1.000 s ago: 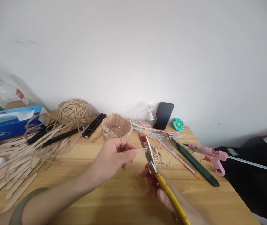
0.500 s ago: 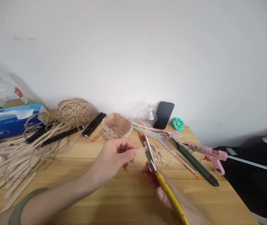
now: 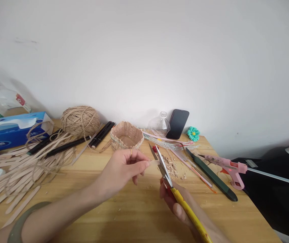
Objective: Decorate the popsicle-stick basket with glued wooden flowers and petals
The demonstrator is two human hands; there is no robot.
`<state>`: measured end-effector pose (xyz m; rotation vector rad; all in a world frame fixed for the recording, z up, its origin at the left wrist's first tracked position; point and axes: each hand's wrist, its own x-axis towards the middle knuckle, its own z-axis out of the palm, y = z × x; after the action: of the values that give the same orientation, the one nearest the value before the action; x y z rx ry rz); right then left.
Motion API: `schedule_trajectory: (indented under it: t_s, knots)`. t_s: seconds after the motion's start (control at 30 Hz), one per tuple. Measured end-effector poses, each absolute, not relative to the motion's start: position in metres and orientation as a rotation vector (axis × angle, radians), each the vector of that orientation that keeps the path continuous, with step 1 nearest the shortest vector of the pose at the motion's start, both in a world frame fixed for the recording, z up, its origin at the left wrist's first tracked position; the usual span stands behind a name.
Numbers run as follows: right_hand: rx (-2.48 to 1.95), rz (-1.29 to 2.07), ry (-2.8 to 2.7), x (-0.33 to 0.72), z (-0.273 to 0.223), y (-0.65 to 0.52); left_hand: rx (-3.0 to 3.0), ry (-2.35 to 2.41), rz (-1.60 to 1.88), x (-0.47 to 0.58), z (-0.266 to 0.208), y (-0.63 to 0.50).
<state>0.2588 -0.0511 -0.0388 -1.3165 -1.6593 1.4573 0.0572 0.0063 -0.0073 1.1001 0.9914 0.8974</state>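
My left hand [image 3: 126,166] pinches a short piece of wooden craft stick [image 3: 154,161] between thumb and fingertips. The stick's free end reaches the scissors [image 3: 187,208], whose blades are apart around it. My right hand [image 3: 174,202] is closed around the scissors' yellow handles, blades pointing up and away. Just beyond my left hand stands a small basket [image 3: 127,134] walled with wooden stick pieces. Small wood clippings [image 3: 171,166] are scattered on the table past the blades, near a little red thing [image 3: 155,149].
Craft sticks [image 3: 20,189] and a twine ball [image 3: 80,120] are at left, beside a blue tissue pack [image 3: 15,131] and black markers [image 3: 101,135]. At right are a green cutter [image 3: 211,175], a pink glue gun [image 3: 232,168], a phone [image 3: 178,124] and pipe cleaners [image 3: 190,168].
My right hand and the scissors have shifted slightly right and down. My left hand stays nearly still, holding the stick piece.
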Motion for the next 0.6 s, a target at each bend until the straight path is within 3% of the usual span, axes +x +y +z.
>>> schedule_trajectory:
  t_s: [0.6]
  knots:
    - [-1.383,1.446,-1.782,0.265,-0.021,-0.054,1.204,1.034,0.746,0.048,-0.003,0.012]
